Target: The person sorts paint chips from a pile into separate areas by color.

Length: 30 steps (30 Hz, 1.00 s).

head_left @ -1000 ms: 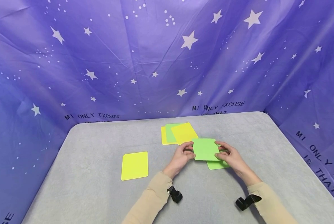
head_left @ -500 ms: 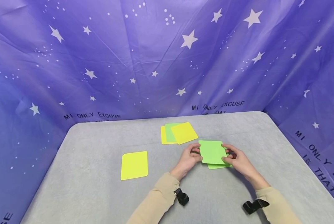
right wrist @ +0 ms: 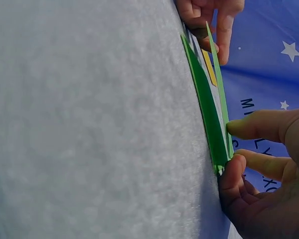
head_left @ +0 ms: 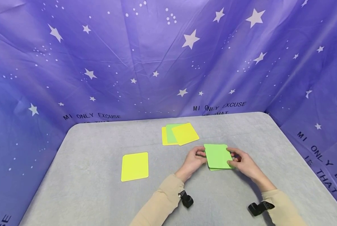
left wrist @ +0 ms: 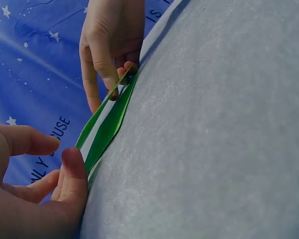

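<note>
In the head view you have bright, even light over the table (head_left: 95, 201); on the table, along your right sleeve (head_left: 282, 207), lies a soft shadow; behind the table, the curtain (head_left: 145, 47) shows pale streaks of sheen, and right of the table its print looks stretched; in both wrist views you get a dimmer, softer picture; there the table's texture is smeared, and the green card (left wrist: 108, 133) nearest to it appears darkly shaded.

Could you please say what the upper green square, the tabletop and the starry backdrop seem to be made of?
Upper green square: probably matte card or thin foam; its face lacks shine and its edge is thin.
Tabletop: perhaps felt-like fabric, dull, mottled grey and fuzzy.
Starry backdrop: likely smooth cloth, given its creases and soft sheen, though possibly thin plastic.
</note>
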### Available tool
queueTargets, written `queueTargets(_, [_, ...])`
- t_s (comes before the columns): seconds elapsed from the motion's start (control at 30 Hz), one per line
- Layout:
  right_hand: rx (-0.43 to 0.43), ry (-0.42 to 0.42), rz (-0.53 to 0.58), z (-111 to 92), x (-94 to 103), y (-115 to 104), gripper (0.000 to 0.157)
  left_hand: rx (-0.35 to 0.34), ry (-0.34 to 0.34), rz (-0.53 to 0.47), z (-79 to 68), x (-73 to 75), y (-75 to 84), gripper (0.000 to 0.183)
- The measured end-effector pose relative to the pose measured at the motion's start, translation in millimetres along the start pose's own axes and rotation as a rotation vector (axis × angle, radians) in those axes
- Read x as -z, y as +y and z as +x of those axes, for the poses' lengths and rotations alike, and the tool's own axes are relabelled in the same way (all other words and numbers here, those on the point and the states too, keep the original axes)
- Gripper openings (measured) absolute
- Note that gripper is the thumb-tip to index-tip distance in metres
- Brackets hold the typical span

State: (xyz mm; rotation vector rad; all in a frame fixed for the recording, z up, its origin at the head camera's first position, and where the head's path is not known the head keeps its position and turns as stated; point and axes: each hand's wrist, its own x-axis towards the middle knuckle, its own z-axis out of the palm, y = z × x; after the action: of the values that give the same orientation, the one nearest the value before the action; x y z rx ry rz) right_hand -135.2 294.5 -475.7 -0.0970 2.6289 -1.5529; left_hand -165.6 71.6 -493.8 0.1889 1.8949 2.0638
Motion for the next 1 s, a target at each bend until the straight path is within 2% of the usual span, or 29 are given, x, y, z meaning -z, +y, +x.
queueTargets(0.17, [-0.013, -0.011, -0.047, 0.4, -0.1, 1.5, 0.057, 0.016, -0.008, -0.021, -0.2, 0.9, 0.0, 0.042])
queueTargets(0.5, [0.020, 0.012, -0.094, 4.0, -1.0, -3.6, 0.055, -0.009, -0.014, -0.075, -4.8, 11.7, 3.2, 0.032])
queueTargets(0.73, [0.034, 0.028, -0.117, 10.9, -5.7, -10.4, 0.053, -0.015, 0.009, -0.071, -4.9, 28.7, 5.1, 0.027])
queueTargets(1.0, [0.041, 0.018, -0.096, 23.3, -14.7, -15.6, 0.050, -0.019, 0.047, -0.077, -6.5, 56.3, 6.9, 0.027])
